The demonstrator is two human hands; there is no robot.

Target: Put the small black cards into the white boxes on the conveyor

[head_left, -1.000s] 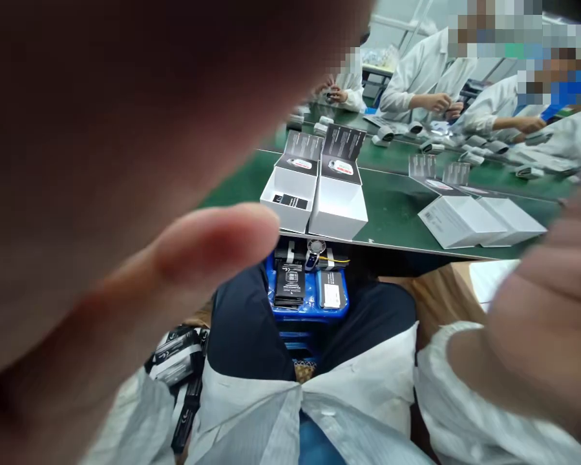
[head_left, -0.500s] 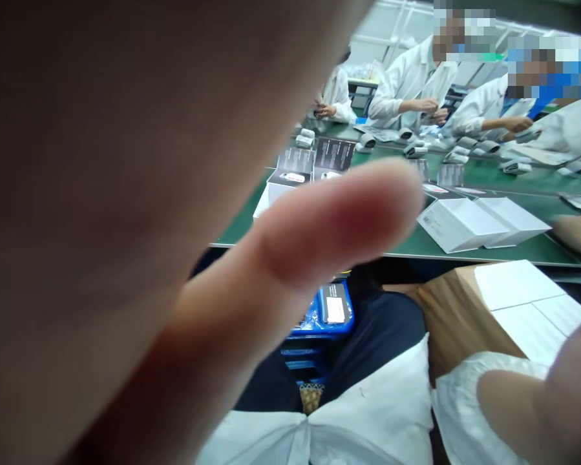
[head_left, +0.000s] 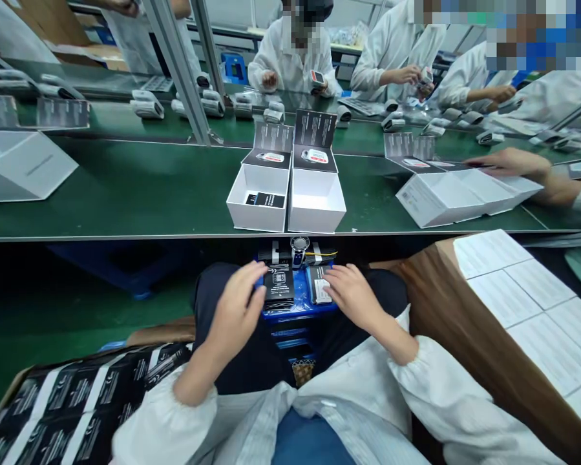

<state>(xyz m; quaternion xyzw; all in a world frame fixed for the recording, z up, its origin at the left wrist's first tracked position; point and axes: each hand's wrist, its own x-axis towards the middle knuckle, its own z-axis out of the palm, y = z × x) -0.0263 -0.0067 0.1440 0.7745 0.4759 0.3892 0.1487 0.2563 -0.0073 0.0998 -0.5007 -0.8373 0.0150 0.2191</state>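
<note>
Two hands work low over a blue bin [head_left: 300, 303] between the person's knees: the left hand [head_left: 236, 310] curls loosely at the edge of a black booklet [head_left: 278, 284], the right hand [head_left: 351, 294] rests half-open on a grey-labelled pack [head_left: 318, 289]. Both items lie flat, long axes running away from the person; their print is too small to read. Beyond, on the green counter [head_left: 125, 194], stand two open white boxes [head_left: 264, 194], lids raised.

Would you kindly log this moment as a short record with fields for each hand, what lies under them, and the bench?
left hand: resting on a black booklet
right hand: on a grey booklet
support: blue tray between the knees
bench: green belt with two open white boxes
others: a co-worker's hand on the boxes to the right
</note>
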